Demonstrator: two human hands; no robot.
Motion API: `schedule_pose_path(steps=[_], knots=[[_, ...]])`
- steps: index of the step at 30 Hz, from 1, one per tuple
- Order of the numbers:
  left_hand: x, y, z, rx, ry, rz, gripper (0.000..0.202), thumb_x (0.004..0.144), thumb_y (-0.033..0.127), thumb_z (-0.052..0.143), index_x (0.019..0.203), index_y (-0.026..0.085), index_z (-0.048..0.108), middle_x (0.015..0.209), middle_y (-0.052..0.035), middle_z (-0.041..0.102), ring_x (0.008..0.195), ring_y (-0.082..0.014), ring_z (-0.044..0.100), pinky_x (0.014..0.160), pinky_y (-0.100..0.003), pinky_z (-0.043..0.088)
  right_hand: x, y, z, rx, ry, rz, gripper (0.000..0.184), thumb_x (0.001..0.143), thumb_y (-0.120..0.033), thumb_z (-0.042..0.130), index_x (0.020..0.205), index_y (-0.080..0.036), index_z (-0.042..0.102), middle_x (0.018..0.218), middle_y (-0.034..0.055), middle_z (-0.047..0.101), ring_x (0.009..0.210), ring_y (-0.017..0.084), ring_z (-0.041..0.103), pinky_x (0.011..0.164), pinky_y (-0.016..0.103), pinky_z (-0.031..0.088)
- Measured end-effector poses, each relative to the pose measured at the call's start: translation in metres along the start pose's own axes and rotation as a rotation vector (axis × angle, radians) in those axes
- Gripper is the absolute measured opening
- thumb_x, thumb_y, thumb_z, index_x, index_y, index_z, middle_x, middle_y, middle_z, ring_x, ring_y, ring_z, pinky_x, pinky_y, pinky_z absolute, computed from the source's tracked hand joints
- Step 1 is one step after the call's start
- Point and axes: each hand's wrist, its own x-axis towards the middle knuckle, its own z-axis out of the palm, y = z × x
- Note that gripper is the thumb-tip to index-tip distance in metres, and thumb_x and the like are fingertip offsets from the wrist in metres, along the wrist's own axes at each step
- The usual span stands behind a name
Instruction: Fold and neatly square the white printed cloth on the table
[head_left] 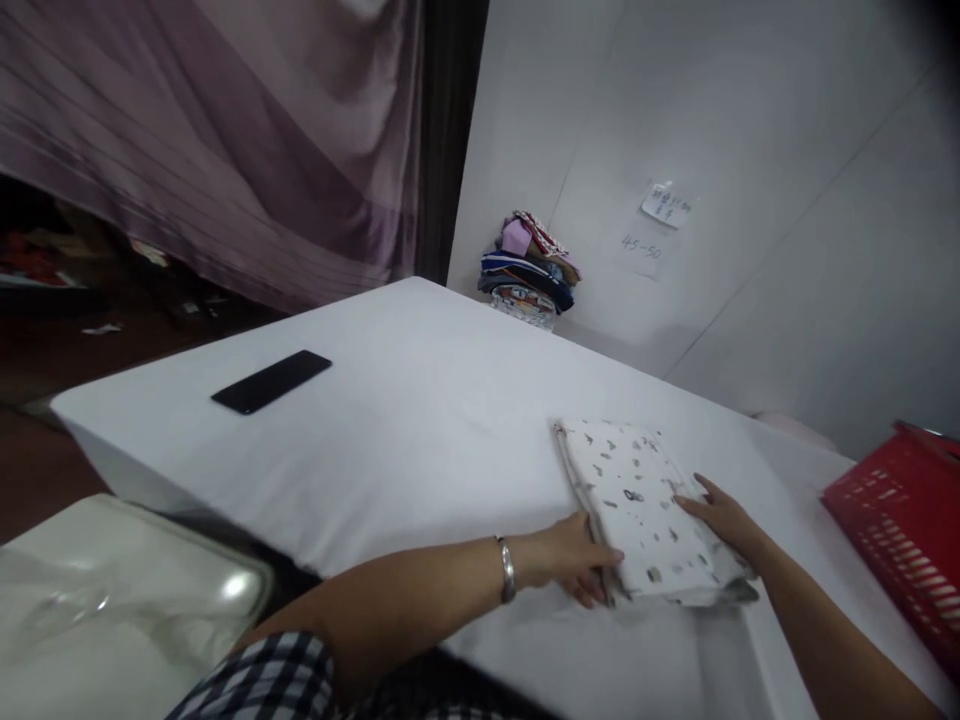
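Left hand (574, 560) grips the folded cloth's (637, 500) near-left edge; right hand (724, 520) lies flat on its right side; phone (271, 381) well left.

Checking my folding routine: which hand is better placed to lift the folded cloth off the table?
Left, probably. The left hand grips the edge of the cloth; the right hand only rests flat on top.
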Motion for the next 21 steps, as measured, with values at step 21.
schedule_pose_path(steps=[21], knots=[[0.077, 0.074, -0.098, 1.028, 0.828, 0.362, 0.033, 0.079, 0.019, 0.046, 0.108, 0.020, 0.061, 0.121, -0.0094, 0.058, 0.120, -0.0262, 0.041, 0.100, -0.042, 0.026, -0.076, -0.070, 0.104, -0.434, 0.039, -0.584, 0.065, 0.091, -0.056, 0.024, 0.143, -0.016, 0.029, 0.151, 0.0094, 0.020, 0.140, 0.023, 0.012, 0.112, 0.049, 0.011]])
